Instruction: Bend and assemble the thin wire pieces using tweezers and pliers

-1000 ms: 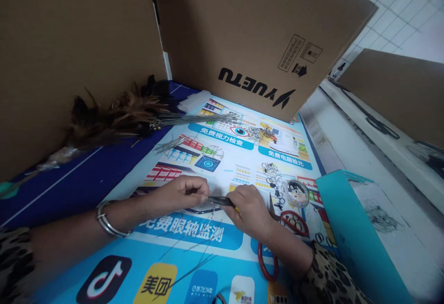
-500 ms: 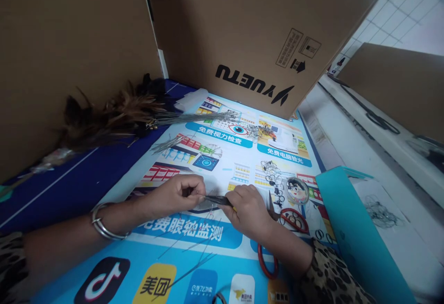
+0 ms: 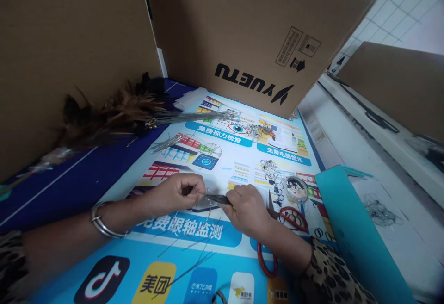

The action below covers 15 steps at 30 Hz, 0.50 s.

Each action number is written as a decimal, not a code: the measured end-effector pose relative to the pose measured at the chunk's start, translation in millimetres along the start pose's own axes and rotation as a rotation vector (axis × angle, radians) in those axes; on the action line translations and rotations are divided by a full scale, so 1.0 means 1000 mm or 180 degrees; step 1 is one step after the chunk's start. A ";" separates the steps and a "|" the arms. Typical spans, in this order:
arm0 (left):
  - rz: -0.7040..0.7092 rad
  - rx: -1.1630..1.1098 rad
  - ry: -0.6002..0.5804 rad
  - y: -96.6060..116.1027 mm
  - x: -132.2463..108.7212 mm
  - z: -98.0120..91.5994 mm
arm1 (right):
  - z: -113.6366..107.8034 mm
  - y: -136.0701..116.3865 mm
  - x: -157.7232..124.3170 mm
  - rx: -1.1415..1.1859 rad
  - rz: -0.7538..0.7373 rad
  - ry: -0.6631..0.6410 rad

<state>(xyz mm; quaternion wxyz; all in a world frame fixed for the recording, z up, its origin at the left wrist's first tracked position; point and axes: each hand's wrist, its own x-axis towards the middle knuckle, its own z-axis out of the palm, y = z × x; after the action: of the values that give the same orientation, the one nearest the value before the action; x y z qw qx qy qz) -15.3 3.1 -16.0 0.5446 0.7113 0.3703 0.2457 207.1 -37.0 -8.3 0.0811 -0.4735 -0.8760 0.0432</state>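
My right hand (image 3: 247, 209) is closed around a pair of pliers (image 3: 218, 198), whose dark jaws point left. The tips of the pliers meet the fingertips of my left hand (image 3: 185, 192). That hand is pinched, apparently on a thin wire (image 3: 207, 192); its exact hold is too small to make out fully. Below the hands, several thin wires (image 3: 196, 266) lie across the printed sheet (image 3: 114, 244), some with tiny pinkish bits near the pliers. Red-handled scissors (image 3: 293, 218) lie just beyond my right forearm, which partly covers them.
Bundled wires (image 3: 194, 116) and brown feathers (image 3: 118, 109) lie at the back left. A round tin (image 3: 297, 189), small black rings (image 3: 277, 193) and tangled wire sit to the right. A teal box (image 3: 357, 234) stands at the right edge; large cardboard (image 3: 256, 26) rises behind.
Both hands stay nearly in place. The jaws of the pliers have shifted slightly at my left fingertips, and a thin wire end now sticks up there.
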 end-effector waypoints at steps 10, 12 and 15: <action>-0.0289 -0.0539 -0.0265 0.005 0.002 -0.005 | 0.002 0.001 0.000 0.0128 0.0059 0.0131; -0.0268 -0.0512 -0.0252 0.004 0.002 -0.005 | 0.003 0.002 0.000 0.0135 0.0068 0.0150; -0.0255 -0.0459 -0.0204 0.003 0.002 -0.003 | 0.002 0.001 0.000 0.0168 0.0076 0.0156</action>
<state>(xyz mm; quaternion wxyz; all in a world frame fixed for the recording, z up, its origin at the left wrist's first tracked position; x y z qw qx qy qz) -15.5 6.5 -11.9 0.6154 0.6624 0.3621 0.2268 207.8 -36.2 -10.7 0.1145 -0.4826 -0.8666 0.0556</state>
